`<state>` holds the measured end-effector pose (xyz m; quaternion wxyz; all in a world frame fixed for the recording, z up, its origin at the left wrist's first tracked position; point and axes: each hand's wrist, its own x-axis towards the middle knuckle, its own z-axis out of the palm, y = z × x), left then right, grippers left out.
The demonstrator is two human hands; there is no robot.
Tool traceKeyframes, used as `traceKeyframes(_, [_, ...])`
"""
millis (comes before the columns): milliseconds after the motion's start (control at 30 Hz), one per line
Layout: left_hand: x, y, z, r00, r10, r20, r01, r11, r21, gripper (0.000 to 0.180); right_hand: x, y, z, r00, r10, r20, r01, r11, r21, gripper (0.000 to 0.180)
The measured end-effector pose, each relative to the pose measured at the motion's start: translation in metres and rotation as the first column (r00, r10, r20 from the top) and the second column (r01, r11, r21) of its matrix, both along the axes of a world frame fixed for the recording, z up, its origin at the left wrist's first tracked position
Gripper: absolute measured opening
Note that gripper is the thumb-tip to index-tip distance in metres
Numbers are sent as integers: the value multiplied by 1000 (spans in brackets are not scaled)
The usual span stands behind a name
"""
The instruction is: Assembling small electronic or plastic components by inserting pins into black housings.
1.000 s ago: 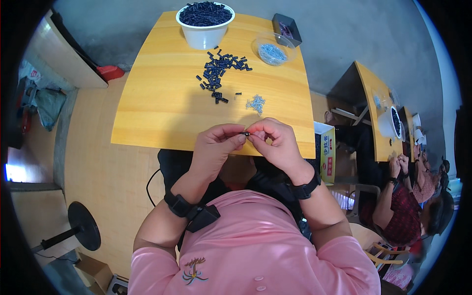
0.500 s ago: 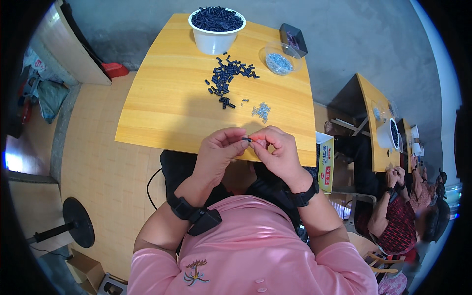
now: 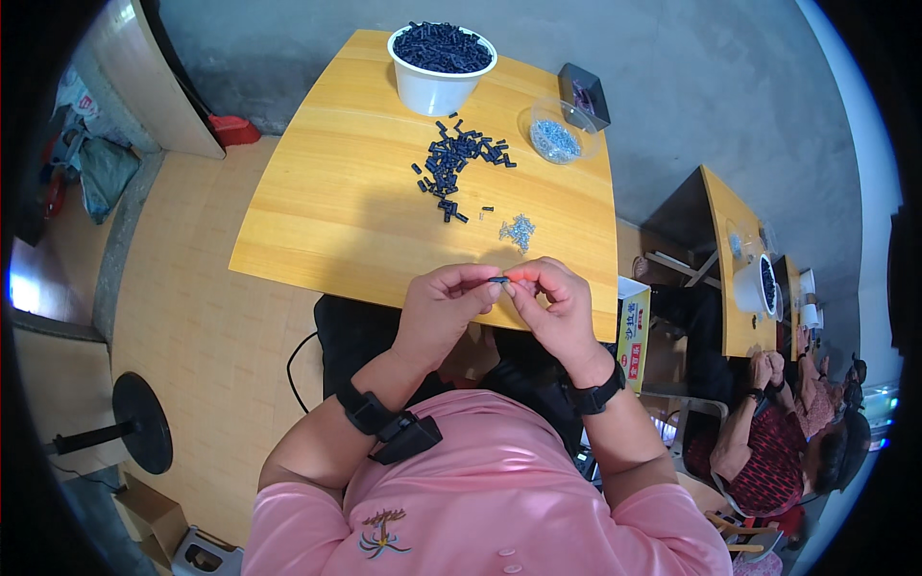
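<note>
Forearms (image 3: 389, 370) converge; left hand (image 3: 442, 300) and right hand (image 3: 550, 302) meet fingertip to fingertip, thumbs and index fingers pinching a small black cylindrical piece (image 3: 498, 279) between them, over the near edge of the yellow wood-grain table (image 3: 327, 230), near loose small silvery pins (image 3: 520, 232)

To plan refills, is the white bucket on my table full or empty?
Full: black pieces heap in the white bucket to its rim.
</note>
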<state>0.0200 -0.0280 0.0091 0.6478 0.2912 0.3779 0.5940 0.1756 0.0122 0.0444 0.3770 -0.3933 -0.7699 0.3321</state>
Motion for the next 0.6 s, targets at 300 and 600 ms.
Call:
traceKeyframes(300, [-9, 4, 0, 994, -67, 85, 82, 980, -182, 21, -7, 9, -6, 998, 59, -6, -59, 998, -13, 13])
traceKeyframes(600, [-12, 11, -12, 993, -65, 103, 85, 977, -195, 21, -11, 14, -11, 1000, 22, -17, -22, 998, -53, 13])
